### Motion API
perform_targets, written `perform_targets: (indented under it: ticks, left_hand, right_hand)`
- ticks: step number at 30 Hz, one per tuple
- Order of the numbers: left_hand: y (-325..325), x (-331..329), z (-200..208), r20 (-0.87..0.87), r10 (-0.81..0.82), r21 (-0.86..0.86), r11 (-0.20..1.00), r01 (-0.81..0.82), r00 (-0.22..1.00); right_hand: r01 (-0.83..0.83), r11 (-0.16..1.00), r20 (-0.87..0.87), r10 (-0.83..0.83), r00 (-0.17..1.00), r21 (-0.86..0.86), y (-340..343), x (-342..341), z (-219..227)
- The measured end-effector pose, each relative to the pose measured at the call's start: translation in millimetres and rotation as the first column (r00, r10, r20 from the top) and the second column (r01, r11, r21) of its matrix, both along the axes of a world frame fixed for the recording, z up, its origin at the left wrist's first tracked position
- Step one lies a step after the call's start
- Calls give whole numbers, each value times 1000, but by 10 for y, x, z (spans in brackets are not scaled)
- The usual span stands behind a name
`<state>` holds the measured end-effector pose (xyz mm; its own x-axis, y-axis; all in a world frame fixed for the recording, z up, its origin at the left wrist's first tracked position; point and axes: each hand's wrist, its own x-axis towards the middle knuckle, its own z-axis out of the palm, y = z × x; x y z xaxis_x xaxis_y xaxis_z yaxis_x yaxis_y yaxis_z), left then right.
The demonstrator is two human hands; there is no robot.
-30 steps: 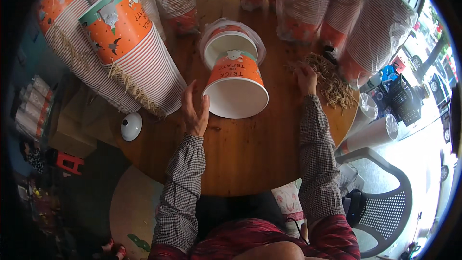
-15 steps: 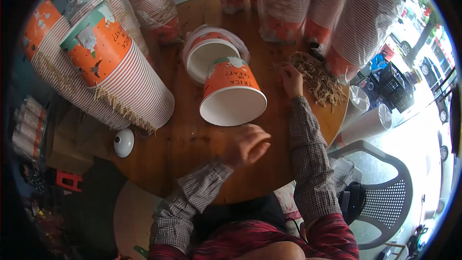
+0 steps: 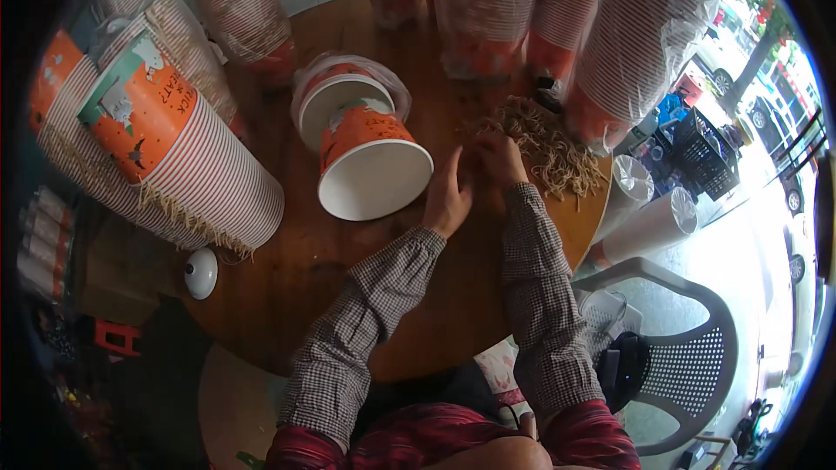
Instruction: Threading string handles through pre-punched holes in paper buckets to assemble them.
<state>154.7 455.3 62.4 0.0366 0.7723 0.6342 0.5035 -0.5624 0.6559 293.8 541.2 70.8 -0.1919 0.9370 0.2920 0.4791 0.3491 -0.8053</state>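
An orange paper bucket point(image 3: 370, 135) with a white inside lies on its side on the round wooden table, mouth toward me. Just right of its rim is my left hand point(image 3: 448, 200), its fingers stretched out and apparently holding nothing. Close by, my right hand point(image 3: 501, 161) is bent at the near left edge of a pile of tan cord pieces point(image 3: 557, 152). Its fingers are drawn together, and whatever is between them is hidden. Behind the bucket lies another paper bucket point(image 3: 326, 113), partly wrapped in clear plastic, its opening partly covered by the nearer one.
A tall leaning stack of buckets point(image 3: 196, 157) stands at left, with tan cords along its side. Plastic-wrapped bucket stacks point(image 3: 649, 43) line the far side. A white dome-shaped object point(image 3: 201, 273) sits at the left table edge. A grey chair point(image 3: 692, 357) stands at right.
My left hand has moved up and right from in front of the bucket to beside my right hand. The right hand has shifted slightly toward it. The whole view has swung a little.
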Motion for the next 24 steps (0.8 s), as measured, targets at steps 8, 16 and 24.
perform_targets:
  ticks: [8,16,24]
  left_hand:
    - [325,108,126,356,26,-486,859,162,934]
    - [-210,-118,135,176,-94,-383,911,156,980]
    - [-1327,-1052,292,164,-240,-436,853,289,957]
  right_hand:
    - [-65,997,-67,63,996,-32,-131,48,191]
    - [35,990,5,-36,999,140,97,252,-99]
    - [115,956,83,-143,986,271,319,383,-189]
